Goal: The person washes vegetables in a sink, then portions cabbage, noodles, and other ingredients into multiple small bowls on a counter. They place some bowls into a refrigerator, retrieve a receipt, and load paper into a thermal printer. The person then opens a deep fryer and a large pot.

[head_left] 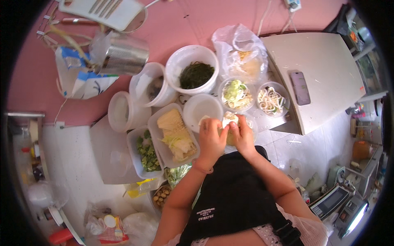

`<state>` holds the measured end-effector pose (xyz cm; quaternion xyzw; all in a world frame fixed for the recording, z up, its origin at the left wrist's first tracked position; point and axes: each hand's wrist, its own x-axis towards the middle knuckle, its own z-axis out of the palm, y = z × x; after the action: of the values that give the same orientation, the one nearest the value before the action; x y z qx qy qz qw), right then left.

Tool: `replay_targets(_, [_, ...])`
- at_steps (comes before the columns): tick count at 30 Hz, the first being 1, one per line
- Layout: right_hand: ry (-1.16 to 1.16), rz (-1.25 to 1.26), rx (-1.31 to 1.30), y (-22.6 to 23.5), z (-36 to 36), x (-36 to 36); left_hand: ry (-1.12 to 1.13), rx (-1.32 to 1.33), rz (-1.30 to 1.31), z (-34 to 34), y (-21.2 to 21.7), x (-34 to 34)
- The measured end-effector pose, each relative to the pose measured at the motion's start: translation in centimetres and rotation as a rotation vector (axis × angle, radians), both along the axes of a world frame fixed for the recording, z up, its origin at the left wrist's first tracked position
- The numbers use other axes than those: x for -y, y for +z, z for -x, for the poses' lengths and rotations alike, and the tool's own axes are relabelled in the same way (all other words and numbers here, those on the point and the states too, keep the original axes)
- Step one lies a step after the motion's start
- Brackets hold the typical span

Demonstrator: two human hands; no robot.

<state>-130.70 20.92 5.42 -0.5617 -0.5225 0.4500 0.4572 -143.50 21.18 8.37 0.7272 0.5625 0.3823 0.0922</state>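
Observation:
My left hand (212,138) and my right hand (242,135) are close together in front of my black apron. Their fingers pinch a pale whitish food piece (230,118), whose exact kind I cannot make out. Under them, partly hidden, is a clear round bowl (255,126) with yellowish contents. Just beyond my left hand stands a translucent round tub (202,105). Beyond my right hand, one clear bowl holds shredded pale green vegetable (236,91) and thin yellowish strands; another holds white noodle-like strips (271,100).
Left of my hands are a tray of enoki mushrooms and cabbage (174,130) and a tub of green leaves (147,151). Behind stand white buckets, one with dark green strands (197,75), and a plastic bag (242,53). A phone (300,88) lies on the white surface at right.

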Motion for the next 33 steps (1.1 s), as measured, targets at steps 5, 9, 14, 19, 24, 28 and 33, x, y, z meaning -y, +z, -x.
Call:
replay_targets(5, [-0.120, -0.042, -0.034, -3.4, -2.7, -0.4, -0.269, -0.149, -0.044, -2.7, -2.7, -0.8])
replay_targets(9, [-0.399, 0.226, -0.526, -6.1, -8.8, -3.7, -0.387, 0.222, -0.209, -3.8, -2.0, -0.4])
replay_targets(14, [-0.176, 0.167, -0.200, -6.2, -17.4, -9.7, 0.385, 0.968, 0.073, 3.6, -2.5, 4.1])
replay_targets(19, [-0.106, -0.219, 1.193, -7.2, -18.6, -10.7, 0.683, 1.056, 0.087, 15.5, -4.2, 8.9])
replay_targets(24, [0.122, -0.193, 0.442, -5.4, -8.3, -7.2, 0.880, 0.778, 0.064, 23.0, -7.0, 10.4])
replay_targets(28, [0.689, 0.237, -0.009, -3.6, 5.0, -0.1, 0.789, 0.890, 0.089, 22.2, -6.5, 7.4])
replay_targets(33, [0.730, 0.241, 0.087, -8.5, 12.7, 2.8, 0.408, 0.868, 0.262, 18.1, -4.6, 3.6])
